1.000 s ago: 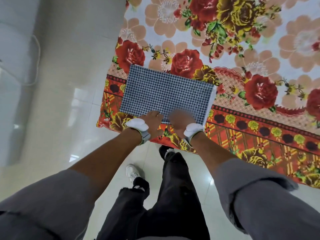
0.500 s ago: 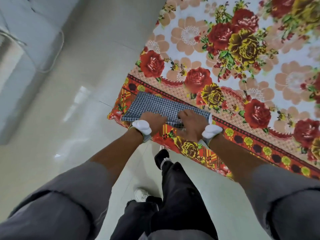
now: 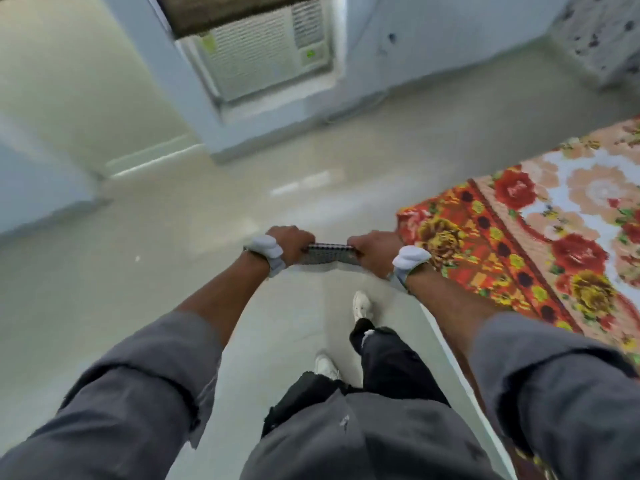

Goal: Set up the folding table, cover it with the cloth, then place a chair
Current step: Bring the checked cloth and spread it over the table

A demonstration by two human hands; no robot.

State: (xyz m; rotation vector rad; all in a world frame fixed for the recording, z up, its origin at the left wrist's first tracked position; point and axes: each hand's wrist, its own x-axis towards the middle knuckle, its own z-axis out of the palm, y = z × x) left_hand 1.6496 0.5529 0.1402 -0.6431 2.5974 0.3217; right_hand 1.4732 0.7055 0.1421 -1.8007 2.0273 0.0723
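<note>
**Cloth lifted off the bed, person turning away**

The folded blue-and-white checked cloth [image 3: 325, 255] is now in the air, clear of the red floral-print bed [image 3: 519, 244]. A second ago it lay flat near the bed's corner with both hands on its near edge. Half a second ago it was tipping up. Now it is off the bed to the bed's left, over the glossy pale tiled floor [image 3: 173, 258], not touching the bed.

The left hand [image 3: 289, 242] has its fingers curled round the cloth's left end, and the right hand [image 3: 375, 251] grips the right end the same way. The cloth is stretched short between them, seen edge-on. Both wrists carry white padded bands [image 3: 265, 249].

The view has swung too. The bed now sits off to the right, and a white window air conditioner [image 3: 263, 50] in the pale blue wall shows beyond the bed's far-left side. The frame is motion-blurred. White shoes [image 3: 362, 304] are mid-stride on the floor left of the bed.

Meaning, as a judgement: the cloth pickup is done and carrying has begun. No folding bench and no chair are in view, so I cannot tell whether the bench is set up. The cloth is still folded, so covering has not started. Next it likely needs carrying to the bench and unfolding.
</note>
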